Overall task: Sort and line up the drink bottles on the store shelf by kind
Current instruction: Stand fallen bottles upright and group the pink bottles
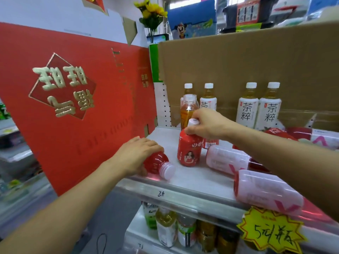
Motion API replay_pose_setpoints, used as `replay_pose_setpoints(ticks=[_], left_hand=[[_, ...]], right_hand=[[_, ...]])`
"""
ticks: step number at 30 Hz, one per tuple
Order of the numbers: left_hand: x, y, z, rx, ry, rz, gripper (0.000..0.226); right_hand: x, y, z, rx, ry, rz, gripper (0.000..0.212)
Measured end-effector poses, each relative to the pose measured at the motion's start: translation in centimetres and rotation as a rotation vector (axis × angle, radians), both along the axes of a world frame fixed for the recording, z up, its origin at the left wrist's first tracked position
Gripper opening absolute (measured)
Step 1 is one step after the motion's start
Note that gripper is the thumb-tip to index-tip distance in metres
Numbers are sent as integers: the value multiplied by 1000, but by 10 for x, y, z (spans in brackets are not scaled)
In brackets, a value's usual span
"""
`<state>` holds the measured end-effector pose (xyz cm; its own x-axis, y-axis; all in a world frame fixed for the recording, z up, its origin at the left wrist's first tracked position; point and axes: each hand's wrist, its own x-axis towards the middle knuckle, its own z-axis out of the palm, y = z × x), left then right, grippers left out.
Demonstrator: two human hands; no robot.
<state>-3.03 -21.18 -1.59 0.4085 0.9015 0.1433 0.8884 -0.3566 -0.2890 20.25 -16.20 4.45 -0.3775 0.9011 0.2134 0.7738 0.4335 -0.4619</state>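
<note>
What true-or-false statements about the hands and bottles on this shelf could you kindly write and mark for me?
1. The right hand grips the white cap of an upright red-labelled plastic bottle. True.
2. The left hand holds a white-labelled tea bottle. False: it holds a red plastic bottle lying on its side.
3. The pink-labelled plastic bottles near the front edge of the grey metal shelf stand upright. False: they lie on their sides.
4. White-capped, white-labelled tea bottles stand upright at the back. True.

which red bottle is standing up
The red bottle whose cap the right hand grips; the lying bottle under the left hand and the pink-labelled bottles are on their sides.
</note>
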Motion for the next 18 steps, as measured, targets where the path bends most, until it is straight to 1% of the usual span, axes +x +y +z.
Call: replay_pose_setpoints(ticks=[3,5,8,10,11,12,14,16,18], left_hand=[[-2,0,-3,62,-172,-15,71],[-3,2,-2,101,-354,-3,69],[-2,9,6,100,-841,32,70],[4,16,11,35,-1138,56,61],[8,19,13,-6,-1245,76,54],[12,23,12,-39,-1328,92,49],[20,31,8,-73,-1424,113,41],[25,39,5,-90,-1471,127,39],[29,43,4,-127,-1497,124,43]], right_hand=[[0,19,-2,-56,28,-34,30],[3,25,-3,-138,90,-53,30],[4,30,-4,-144,90,-64,32],[4,29,-6,-137,79,-66,32],[5,28,-7,-136,79,-67,29],[7,26,-8,-134,84,-67,27],[13,19,-9,-126,103,-61,24],[20,7,-10,-112,106,-43,31],[32,-8,-10,-99,86,-19,39]])
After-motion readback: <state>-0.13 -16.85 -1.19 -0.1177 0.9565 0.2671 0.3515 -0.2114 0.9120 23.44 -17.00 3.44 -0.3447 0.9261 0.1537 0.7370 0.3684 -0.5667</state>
